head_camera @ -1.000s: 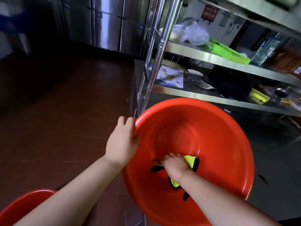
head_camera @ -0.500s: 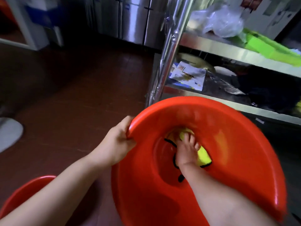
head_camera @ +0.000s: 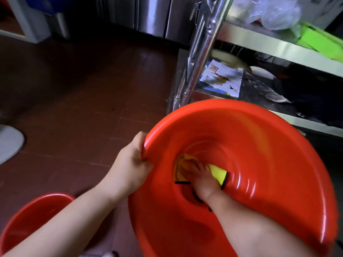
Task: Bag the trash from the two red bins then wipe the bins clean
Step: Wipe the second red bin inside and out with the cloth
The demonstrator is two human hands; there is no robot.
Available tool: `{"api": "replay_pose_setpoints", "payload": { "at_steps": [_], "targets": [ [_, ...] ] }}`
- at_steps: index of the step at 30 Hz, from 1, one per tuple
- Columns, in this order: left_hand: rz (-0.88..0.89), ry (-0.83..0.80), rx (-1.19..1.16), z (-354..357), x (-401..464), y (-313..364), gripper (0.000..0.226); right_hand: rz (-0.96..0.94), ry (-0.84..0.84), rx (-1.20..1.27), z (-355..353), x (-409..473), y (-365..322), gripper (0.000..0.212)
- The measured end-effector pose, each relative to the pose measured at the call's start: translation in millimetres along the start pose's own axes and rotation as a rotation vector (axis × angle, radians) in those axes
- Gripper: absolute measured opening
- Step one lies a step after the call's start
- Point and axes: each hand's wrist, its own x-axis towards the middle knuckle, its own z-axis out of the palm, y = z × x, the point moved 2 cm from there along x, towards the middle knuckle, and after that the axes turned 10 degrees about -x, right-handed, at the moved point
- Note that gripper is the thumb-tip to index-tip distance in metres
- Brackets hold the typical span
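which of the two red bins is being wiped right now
The large red plastic bin at the right: the left hand holds its rim, the right hand presses a yellow cloth inside. The other red bin, lower left, is untouched.

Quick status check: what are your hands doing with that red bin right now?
Left hand grips the red bin by its rim. Right hand presses the yellow cloth down inside it. No trash visible inside. Second red bin waits lower left. Nothing in the way.

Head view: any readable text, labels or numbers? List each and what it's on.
None legible.
Printed packet on the lower shelf: red mark and coloured print, too blurred to read.
Red bin being wiped, second bin, yellow cloth: no markings visible.
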Motion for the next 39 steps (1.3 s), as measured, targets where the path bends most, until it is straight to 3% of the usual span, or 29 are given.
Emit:
{"api": "replay_pose_setpoints", "payload": {
  "at_steps": [4,8,10,13,19,21,24,30,34,39],
  "targets": [
    [-0.001,0.005,-0.045,-5,1,-7,0.039,0.408,-0.083,0.036,-1,-2,41,0.058],
    [0.021,-0.016,-0.083,-11,0,-17,0.044,0.619,-0.068,0.084,-8,-9,40,0.067],
    [0.028,-0.005,-0.086,-15,2,-23,0.045,0.605,-0.149,0.133,-8,-10,14,0.059],
    [-0.018,0.021,-0.128,-21,6,-33,0.043,0.384,-0.285,0.211,0,-14,-36,0.045],
    [-0.011,-0.013,-0.129,-28,5,-40,0.043,0.231,-0.257,0.212,-16,-10,-27,0.042],
    [0.005,-0.026,-0.127,-29,4,-39,0.043,0.33,-0.245,0.186,-24,-8,0,0.034],
    [0.028,-0.037,-0.116,-26,3,-35,0.042,0.542,-0.205,0.1,-30,-13,30,0.041],
    [0.094,-0.071,-0.092,-12,4,-22,0.044,0.896,-0.164,0.157,-26,-28,12,0.041],
    [0.064,-0.062,-0.104,-7,12,-18,0.044,0.696,-0.35,0.304,-13,-22,-41,0.038],
    [0.047,-0.077,-0.061,-4,18,-8,0.038,0.454,-0.357,0.254,-16,-23,-25,0.035]
  ]
}}
